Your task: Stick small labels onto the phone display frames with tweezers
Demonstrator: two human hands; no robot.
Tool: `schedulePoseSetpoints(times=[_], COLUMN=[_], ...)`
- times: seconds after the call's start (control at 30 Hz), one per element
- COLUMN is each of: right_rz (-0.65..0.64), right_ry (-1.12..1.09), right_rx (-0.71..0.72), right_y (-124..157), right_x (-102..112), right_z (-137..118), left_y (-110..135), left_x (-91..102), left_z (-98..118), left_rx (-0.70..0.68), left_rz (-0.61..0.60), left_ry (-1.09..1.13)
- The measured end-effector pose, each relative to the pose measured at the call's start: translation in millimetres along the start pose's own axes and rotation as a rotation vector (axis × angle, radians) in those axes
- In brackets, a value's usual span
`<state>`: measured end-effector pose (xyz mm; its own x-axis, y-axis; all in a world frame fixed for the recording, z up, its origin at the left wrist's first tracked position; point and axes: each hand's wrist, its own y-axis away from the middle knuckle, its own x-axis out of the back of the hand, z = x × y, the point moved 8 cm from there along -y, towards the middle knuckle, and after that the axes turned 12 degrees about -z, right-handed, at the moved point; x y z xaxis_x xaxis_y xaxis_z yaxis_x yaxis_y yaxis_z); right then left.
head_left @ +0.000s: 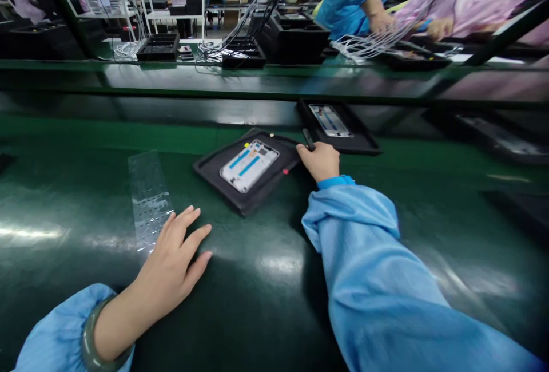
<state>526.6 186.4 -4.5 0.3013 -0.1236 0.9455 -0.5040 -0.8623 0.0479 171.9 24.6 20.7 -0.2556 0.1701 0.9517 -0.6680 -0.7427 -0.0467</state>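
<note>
My left hand is open, fingers spread, with its fingertips at the lower end of a clear plastic sheet. My right hand is closed around a short black stick-like tool, whose exact kind I cannot make out. That hand is also at the right corner of a black tray; whether its fingers grip the rim is hidden. In the tray lies a white phone frame with two blue strips. A small yellow tab shows at its upper edge, and a red mark is on the tray's rim.
Behind my right hand, a second black tray holds another phone frame. More trays sit blurred at the right. A raised shelf runs across the back, carrying black boxes and white cables. Co-workers are beyond it.
</note>
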Motion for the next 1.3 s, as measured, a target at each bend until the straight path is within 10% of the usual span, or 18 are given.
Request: schedulePoseSetpoints(times=[0.33, 0.63, 0.97, 1.3], right_rz=[0.120, 0.117, 0.241, -0.572], right_ry=[-0.013, 0.204, 0.365, 0.450], right_rx=[-0.060, -0.112, -0.097, 0.305], right_y=[-19.1, -24.1, 8.5, 118.5], right_x=[-13.2, 19.4, 42.9, -5.5], right_z=[-35.1, 47.2, 35.5, -19.0], left_y=[-3.9, -3.0, 24.5, 34.8], left_x=[-10.6, 17.2, 43.5, 2.5], left_z=[-7.2, -50.7, -117.5, -112.9], left_rx=[0.007, 0.050, 0.288, 0.261], left_rz=[-0.039, 0.036, -0.017, -0.349], left_ry=[0.012, 0.077, 0.119, -0.026])
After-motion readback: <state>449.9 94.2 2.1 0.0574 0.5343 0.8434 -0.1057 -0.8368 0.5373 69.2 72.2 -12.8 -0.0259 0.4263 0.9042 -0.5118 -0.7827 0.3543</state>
